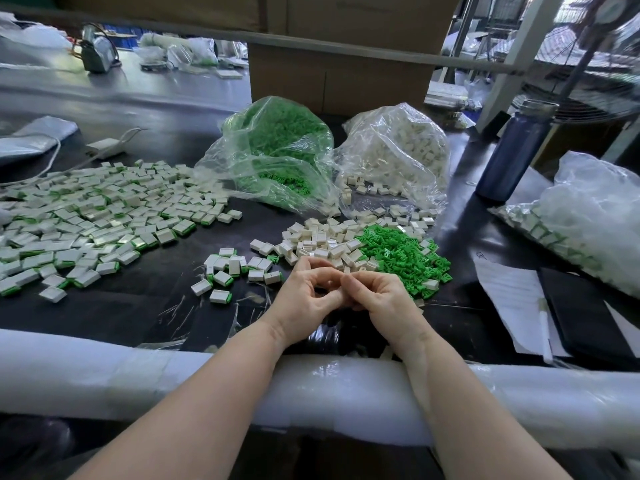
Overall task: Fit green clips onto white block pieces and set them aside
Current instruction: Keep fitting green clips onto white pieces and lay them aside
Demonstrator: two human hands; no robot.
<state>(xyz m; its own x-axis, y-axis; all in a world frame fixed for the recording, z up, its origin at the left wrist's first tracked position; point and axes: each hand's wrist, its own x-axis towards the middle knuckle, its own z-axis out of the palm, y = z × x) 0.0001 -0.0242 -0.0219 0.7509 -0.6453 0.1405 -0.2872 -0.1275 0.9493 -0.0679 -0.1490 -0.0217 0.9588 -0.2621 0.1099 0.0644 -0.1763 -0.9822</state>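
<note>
Bright daylight from upper right, glare on foam roll (346,379), edges warped

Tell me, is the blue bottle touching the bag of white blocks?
Apart. The head view shows the blue bottle standing to the right of the bag of white blocks, with a strip of dark table visible between them.

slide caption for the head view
Both hands meet before loose white blocks and green clips; finished pieces piled left.

Green clips (401,254), white blocks (322,239), black table (145,303)
</note>
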